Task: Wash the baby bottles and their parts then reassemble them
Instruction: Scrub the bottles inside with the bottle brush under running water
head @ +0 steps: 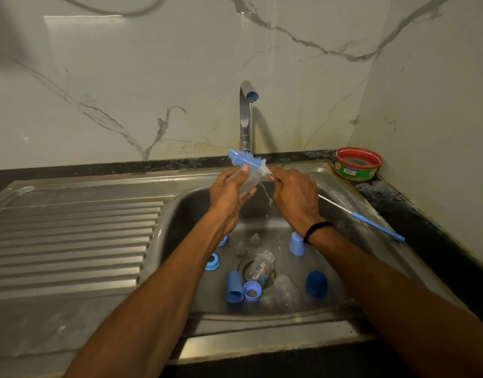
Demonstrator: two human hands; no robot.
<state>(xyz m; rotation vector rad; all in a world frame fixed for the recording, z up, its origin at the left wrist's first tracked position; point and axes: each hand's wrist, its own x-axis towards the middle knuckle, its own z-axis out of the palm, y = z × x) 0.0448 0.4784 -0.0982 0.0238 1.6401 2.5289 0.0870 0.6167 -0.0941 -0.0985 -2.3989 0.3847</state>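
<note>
Head view: a clear bottle is being gripped by the left hand, fingers curled round it, above the sink and under the running tap. A blue bottle brush is being pinched at its stem by the right hand, its bristles lying against the bottle's top. In the basin, a second bottle, blue caps, collars and teats are lying around the drain. A red tub is sitting on the bench in the corner, right of the tap.
</note>
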